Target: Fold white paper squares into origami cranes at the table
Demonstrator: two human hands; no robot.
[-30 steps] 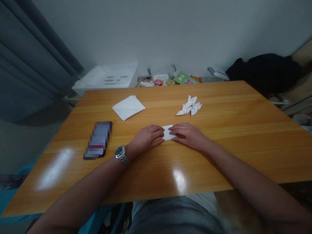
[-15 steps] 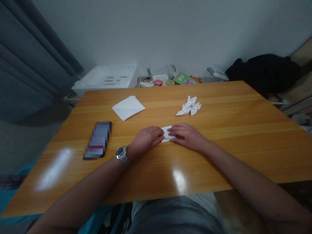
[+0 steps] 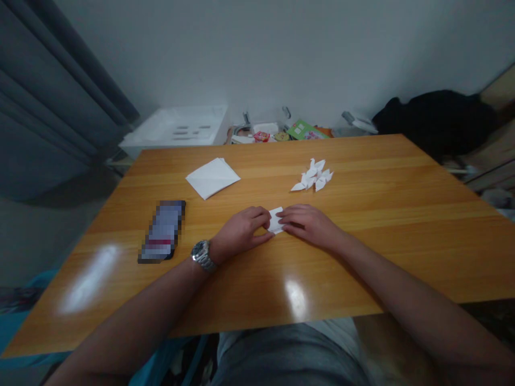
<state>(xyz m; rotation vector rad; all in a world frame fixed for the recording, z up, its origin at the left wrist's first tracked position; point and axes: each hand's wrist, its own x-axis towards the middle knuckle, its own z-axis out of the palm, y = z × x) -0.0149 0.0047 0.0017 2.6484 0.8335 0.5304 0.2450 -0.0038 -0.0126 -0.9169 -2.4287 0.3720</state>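
Observation:
A small piece of folded white paper (image 3: 276, 220) lies on the table between my two hands. My left hand (image 3: 243, 229), with a metal watch (image 3: 202, 254) on its wrist, grips the paper's left side, the fingers bent over it and the thumb at its near edge. From the right, my right hand (image 3: 308, 224) holds the other side, fingertips on top and thumb low. Part of the paper is hidden under the fingers. Beyond my right hand sits a cluster of folded paper cranes (image 3: 313, 176).
Several white paper sheets (image 3: 212, 178) lie at the back left of the wooden table (image 3: 386, 214). A phone (image 3: 163, 231) with a blurred screen rests left of my watch. Behind the table stand a white foam tray (image 3: 193, 123) and a green packet (image 3: 306, 130).
My left thumb has moved away from its fingers, down to the paper's near edge. The paper's near flap looks flatter. My right hand has barely moved.

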